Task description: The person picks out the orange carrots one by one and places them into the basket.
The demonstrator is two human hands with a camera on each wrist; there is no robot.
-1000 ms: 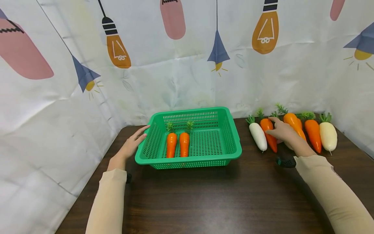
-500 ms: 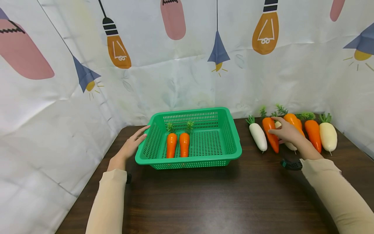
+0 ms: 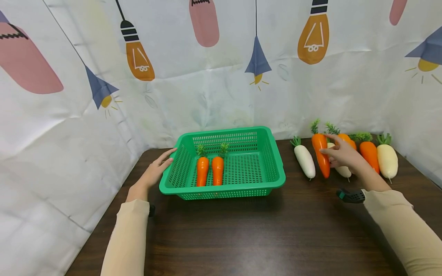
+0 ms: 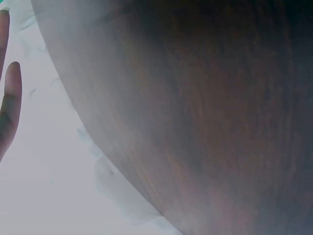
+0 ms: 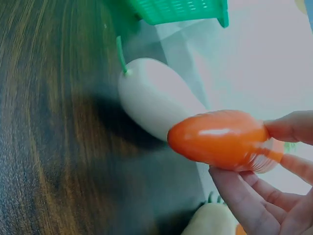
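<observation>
My right hand (image 3: 347, 155) pinches an orange toy carrot (image 3: 321, 155) with a leafy green top. In the right wrist view, thumb and fingers hold this carrot (image 5: 215, 139) near its thick end, and it looks raised off the table. A white radish (image 3: 305, 161) lies just left of it, and a paler radish (image 3: 342, 171) is partly hidden behind the hand. My left hand (image 3: 153, 174), fingers fairly straight, touches the left side of a green plastic basket (image 3: 224, 189). Inside it two carrots, a left one (image 3: 202, 170) and a right one (image 3: 218, 170), lie side by side.
Right of my right hand lie an orange carrot (image 3: 369, 155) and a cream-coloured radish (image 3: 388, 161). Another carrot (image 3: 347, 141) is partly covered by the hand. The dark wooden table (image 3: 241, 234) meets a patterned white cloth (image 3: 221, 96) behind and at the sides.
My right hand has lifted the carrot slightly from among the vegetables and shifted a little to the right, uncovering the pale radish. The left hand and basket stay where they were.
</observation>
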